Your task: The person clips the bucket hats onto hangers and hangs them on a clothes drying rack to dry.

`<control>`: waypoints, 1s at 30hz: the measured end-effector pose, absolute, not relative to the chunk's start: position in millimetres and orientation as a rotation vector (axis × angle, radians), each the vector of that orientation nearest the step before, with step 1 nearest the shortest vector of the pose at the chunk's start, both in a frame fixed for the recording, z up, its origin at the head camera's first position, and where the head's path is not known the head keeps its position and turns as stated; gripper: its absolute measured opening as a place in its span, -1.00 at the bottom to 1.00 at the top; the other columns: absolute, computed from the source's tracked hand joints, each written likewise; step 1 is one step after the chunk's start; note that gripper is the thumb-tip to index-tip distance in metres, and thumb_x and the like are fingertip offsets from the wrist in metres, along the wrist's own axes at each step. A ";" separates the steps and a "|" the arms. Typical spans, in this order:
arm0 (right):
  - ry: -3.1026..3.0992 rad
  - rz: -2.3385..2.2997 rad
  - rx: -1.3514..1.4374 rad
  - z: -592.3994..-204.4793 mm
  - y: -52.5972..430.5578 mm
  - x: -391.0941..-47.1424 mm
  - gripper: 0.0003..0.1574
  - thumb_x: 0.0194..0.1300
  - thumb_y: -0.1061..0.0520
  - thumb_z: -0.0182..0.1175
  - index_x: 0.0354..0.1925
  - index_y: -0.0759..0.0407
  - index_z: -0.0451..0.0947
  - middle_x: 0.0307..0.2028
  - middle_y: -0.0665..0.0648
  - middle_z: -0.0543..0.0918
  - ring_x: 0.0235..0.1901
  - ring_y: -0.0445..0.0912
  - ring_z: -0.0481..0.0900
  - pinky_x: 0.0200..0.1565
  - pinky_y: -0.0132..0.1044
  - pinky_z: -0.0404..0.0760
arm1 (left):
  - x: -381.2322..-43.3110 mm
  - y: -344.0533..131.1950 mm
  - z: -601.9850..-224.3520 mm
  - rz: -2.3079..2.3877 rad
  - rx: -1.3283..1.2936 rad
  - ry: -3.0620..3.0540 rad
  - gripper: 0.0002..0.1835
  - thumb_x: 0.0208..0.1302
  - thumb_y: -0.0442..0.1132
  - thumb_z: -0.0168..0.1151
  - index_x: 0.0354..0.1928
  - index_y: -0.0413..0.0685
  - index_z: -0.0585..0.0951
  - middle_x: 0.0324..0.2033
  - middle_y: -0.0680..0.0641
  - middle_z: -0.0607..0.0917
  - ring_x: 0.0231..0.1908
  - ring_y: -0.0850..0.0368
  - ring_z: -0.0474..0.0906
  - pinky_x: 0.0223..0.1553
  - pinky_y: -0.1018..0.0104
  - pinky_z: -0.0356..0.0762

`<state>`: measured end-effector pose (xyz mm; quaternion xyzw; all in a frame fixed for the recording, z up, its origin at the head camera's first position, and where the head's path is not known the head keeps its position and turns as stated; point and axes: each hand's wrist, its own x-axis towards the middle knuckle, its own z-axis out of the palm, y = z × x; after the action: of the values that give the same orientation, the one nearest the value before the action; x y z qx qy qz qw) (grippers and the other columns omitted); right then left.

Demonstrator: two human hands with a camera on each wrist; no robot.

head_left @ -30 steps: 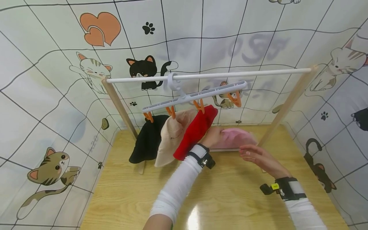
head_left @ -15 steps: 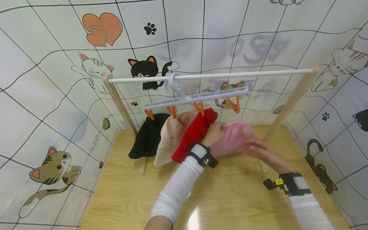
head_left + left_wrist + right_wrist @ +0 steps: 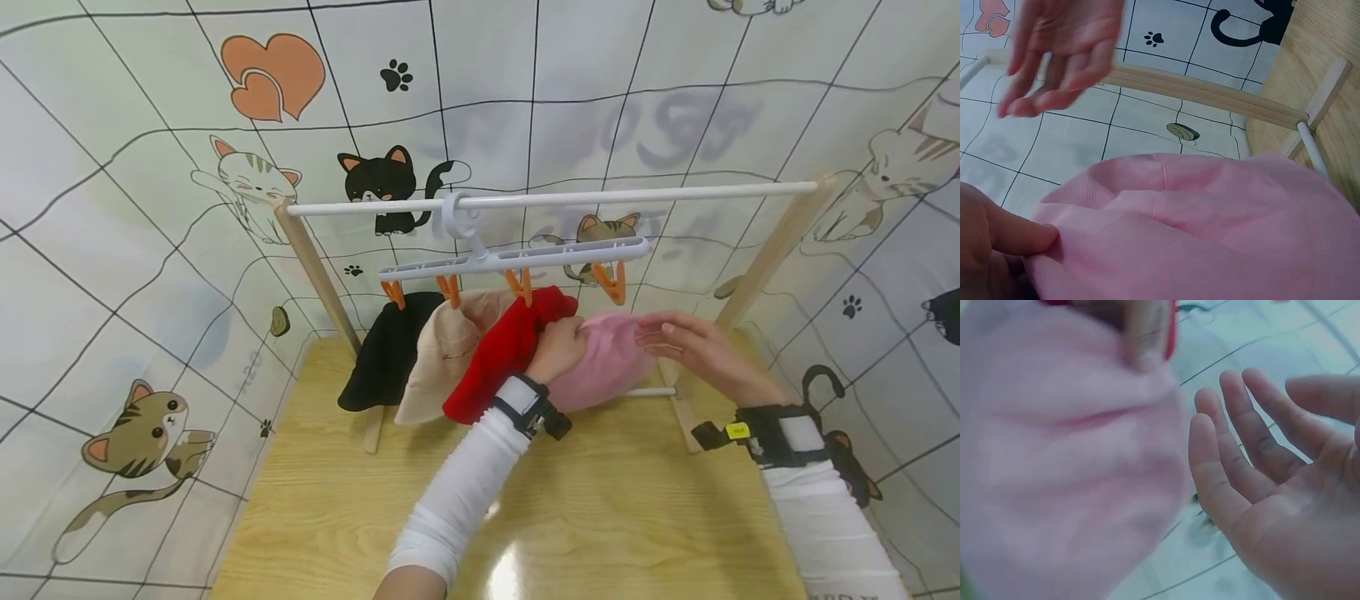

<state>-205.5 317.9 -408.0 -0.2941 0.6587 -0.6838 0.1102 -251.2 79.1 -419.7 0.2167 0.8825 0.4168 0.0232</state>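
A pink fabric hat [image 3: 603,367] hangs above the table, its edge pinched by my left hand [image 3: 558,346]. In the left wrist view the thumb [image 3: 1029,237] presses on the cloth; the other fingers are mostly hidden behind it. My right hand [image 3: 697,348] is raised at the hat's right side, fingers spread and slightly bent. In the right wrist view a narrow gap parts those fingertips [image 3: 1202,440] from the cloth. Red [image 3: 502,358], beige [image 3: 442,354] and black [image 3: 386,358] hats hang from orange clips on a pale hanger [image 3: 517,260]. The rightmost clip [image 3: 611,283] holds nothing.
The hanger hooks over a white rod [image 3: 637,197] between two wooden posts [image 3: 780,242]. A low white bar [image 3: 648,392] joins the rack's feet on the wooden table [image 3: 600,500]. Cat-patterned cloth walls [image 3: 480,67] surround the back and sides.
The pink hat has risen from near the table in my left hand. My right hand has moved up beside it. The hanger's right end has tilted down to nearly level.
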 end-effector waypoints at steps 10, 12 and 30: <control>2.187 -1.871 -0.818 -338.8 294.9 -224.2 -0.56 0.54 0.19 -0.15 0.26 0.36 0.34 0.11 0.06 0.56 0.13 -0.14 0.48 0.11 -0.37 0.43 | -246.2 75.2 -411.8 1.276 0.738 2.708 -0.78 0.41 -0.29 0.05 -0.46 -0.13 0.47 -0.70 -0.02 0.35 -0.58 0.11 0.37 -0.50 0.41 0.27; 2.193 -1.852 -0.824 -331.3 289.8 -226.5 -0.58 0.53 0.20 -0.13 0.25 0.33 0.35 0.12 0.08 0.53 0.13 -0.13 0.46 0.11 -0.37 0.43 | -244.3 74.2 -410.5 1.279 0.740 2.700 -0.78 0.41 -0.29 0.05 -0.45 -0.14 0.47 -0.71 -0.02 0.35 -0.60 0.11 0.37 -0.51 0.40 0.28; 2.136 -1.910 -0.735 -312.4 258.1 -236.5 -0.57 0.45 0.26 0.01 0.25 0.27 0.38 0.12 0.23 0.55 0.09 0.01 0.49 0.09 -0.33 0.46 | -230.3 64.3 -387.6 1.260 0.775 2.719 -0.80 0.43 -0.25 0.05 -0.38 -0.14 0.55 -0.68 -0.01 0.43 -0.56 0.10 0.44 -0.51 0.38 0.34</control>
<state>-236.5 258.1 -312.4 -0.2474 0.7191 -0.6429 0.0916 -230.3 64.3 -387.6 0.2505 0.8781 0.4070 0.0232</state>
